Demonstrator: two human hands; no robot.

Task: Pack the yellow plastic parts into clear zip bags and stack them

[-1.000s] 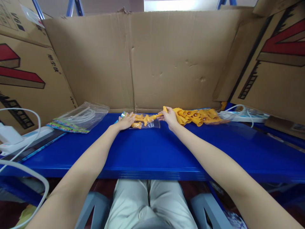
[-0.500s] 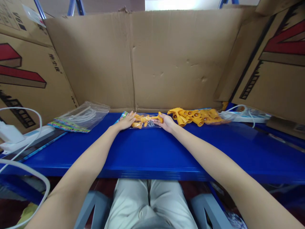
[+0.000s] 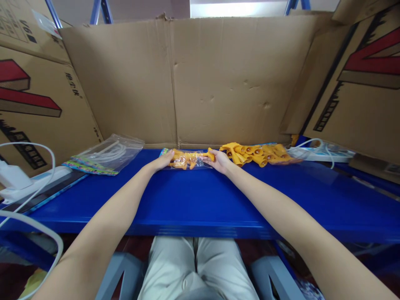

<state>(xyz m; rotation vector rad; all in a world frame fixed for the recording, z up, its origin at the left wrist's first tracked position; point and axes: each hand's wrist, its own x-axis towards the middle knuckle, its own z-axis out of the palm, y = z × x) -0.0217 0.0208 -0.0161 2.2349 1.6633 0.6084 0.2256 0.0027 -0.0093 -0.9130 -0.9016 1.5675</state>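
A clear plastic bag with a colourful header lies flat at the back of the blue shelf, with several orange hollow pieces inside. My left hand grips the bag's left end, thumb on top and fingers mostly hidden. At the bag's right end, my right hand is closed around an orange hollow piece with a flared end. Part of that piece is covered by my fingers. To the right of this hand lies a pile of similar orange pieces, some hollow ends facing me.
Another clear bag holding a coiled white cable lies at left. A white power strip with cables is at right, another power strip at far left. A cardboard wall stands behind the blue shelf.
My left hand has gone from lying flat across the bag to gripping its left end, uncovering more orange pieces. My right hand stays almost in place on its orange piece.
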